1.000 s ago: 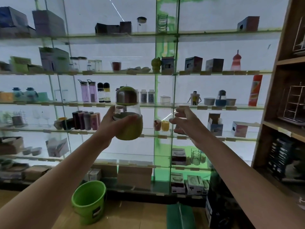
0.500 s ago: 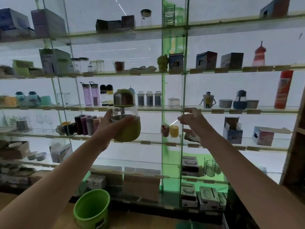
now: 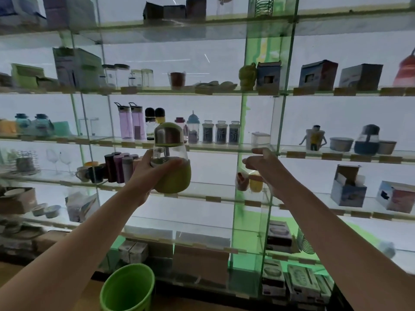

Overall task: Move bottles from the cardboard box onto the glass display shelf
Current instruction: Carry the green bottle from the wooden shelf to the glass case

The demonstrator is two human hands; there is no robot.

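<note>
My left hand (image 3: 150, 167) grips a rounded green bottle (image 3: 173, 162) with a clear glass middle and a steel-and-green cap. It is held upright in front of the glass display shelf (image 3: 213, 147), at the height of the row with other bottles. My right hand (image 3: 262, 162) is raised to the right of the bottle, fingers loosely extended, holding nothing, close to the edge of that shelf. The cardboard box is out of view.
Purple bottles (image 3: 132, 122), small jars (image 3: 221, 132) and a blue-capped bottle (image 3: 193, 127) stand on the shelf behind the held bottle. Dark tumblers (image 3: 119, 164) sit one row lower. A green bucket (image 3: 128, 288) stands on the floor below. Green glass uprights (image 3: 258, 153) divide the shelving.
The view has moved closer to the shelves and shifted left. My left hand has carried the green bottle slightly nearer the shelf; my right hand stays raised beside it.
</note>
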